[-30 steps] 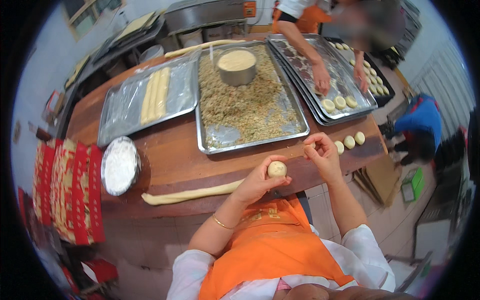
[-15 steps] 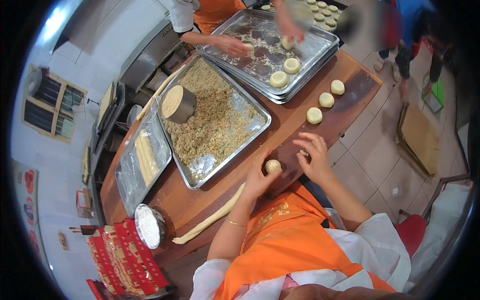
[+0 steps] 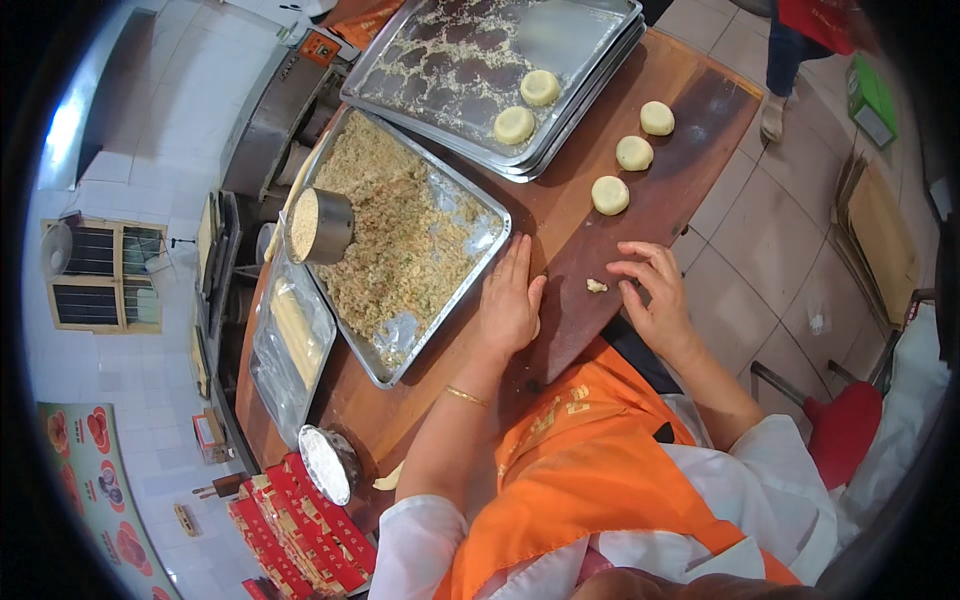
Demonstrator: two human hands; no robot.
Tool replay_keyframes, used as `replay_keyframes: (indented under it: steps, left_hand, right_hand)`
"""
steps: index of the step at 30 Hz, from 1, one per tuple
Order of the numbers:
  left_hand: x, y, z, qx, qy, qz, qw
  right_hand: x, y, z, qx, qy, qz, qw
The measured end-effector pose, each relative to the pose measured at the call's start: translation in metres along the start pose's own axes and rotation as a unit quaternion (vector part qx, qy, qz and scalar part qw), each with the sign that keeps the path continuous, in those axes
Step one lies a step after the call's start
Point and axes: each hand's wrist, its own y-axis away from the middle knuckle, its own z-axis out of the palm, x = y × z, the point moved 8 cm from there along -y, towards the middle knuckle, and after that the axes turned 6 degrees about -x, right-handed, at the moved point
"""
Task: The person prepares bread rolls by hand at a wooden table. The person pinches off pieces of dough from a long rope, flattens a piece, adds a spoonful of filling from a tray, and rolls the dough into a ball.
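Observation:
My left hand (image 3: 510, 300) lies palm down on the wooden table, fingers stretched and close together, beside the near edge of the filling tray. Whatever is beneath its palm is hidden. My right hand (image 3: 655, 300) hovers by the table's edge with fingers apart and nothing in them. Close to its fingertips, a small scrap of dough (image 3: 596, 286) rests on the wood. Three pale round filled dough cakes (image 3: 610, 195) sit in a row beyond it. A dough rope (image 3: 388, 478) is mostly covered by my left forearm; one end shows.
A metal tray (image 3: 505, 222) holds crumbly filling and a metal cup (image 3: 333, 228). Stacked baking trays (image 3: 590, 110) with two dough cakes stand behind. At left are a plastic-covered tray (image 3: 275, 365), a bowl of white powder (image 3: 325, 465) and red packages (image 3: 300, 530).
My left hand has gone from cupping a dough ball to lying flat, and the ball is out of sight. The scrap is now apart from my right fingers. The co-worker's hands have left view.

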Motion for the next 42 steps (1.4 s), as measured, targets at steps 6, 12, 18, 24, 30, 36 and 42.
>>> replay_keyframes:
  steps: [6, 12, 18, 24, 30, 36, 42]
  left_hand:
    - [0.003, -0.002, 0.002, -0.016, -0.014, -0.012, 1.0]
    - [-0.002, 0.003, 0.004, 0.001, 0.009, -0.021, 1.0]
    - [0.017, 0.051, -0.031, 0.123, 0.046, 0.035, 0.991]
    - [-0.002, 0.083, -0.004, 0.135, 0.097, 0.012, 0.986]
    - [0.004, 0.066, -0.001, 0.056, 0.894, -0.089, 0.435]
    - [0.001, 0.055, 0.003, 0.068, 0.838, -0.048, 0.539]
    - [0.013, 0.053, 0.005, 0.069, 0.804, -0.084, 0.585]
  right_hand:
    - [-0.002, -0.011, 0.001, -0.009, -0.001, 0.013, 1.0]
    - [-0.033, -0.023, 0.004, -0.007, -0.006, -0.027, 1.0]
    - [-0.047, -0.01, 0.009, -0.035, 0.006, -0.06, 0.998]
    - [-0.055, -0.006, 0.06, -0.193, -0.051, -0.024, 0.98]
    - [-0.1, -0.034, 0.094, -0.253, 0.01, -0.135, 0.958]
    - [-0.107, -0.045, 0.093, -0.272, 0.035, -0.167, 0.947]
    - [-0.075, -0.058, 0.054, -0.197, 0.032, -0.095, 0.975]
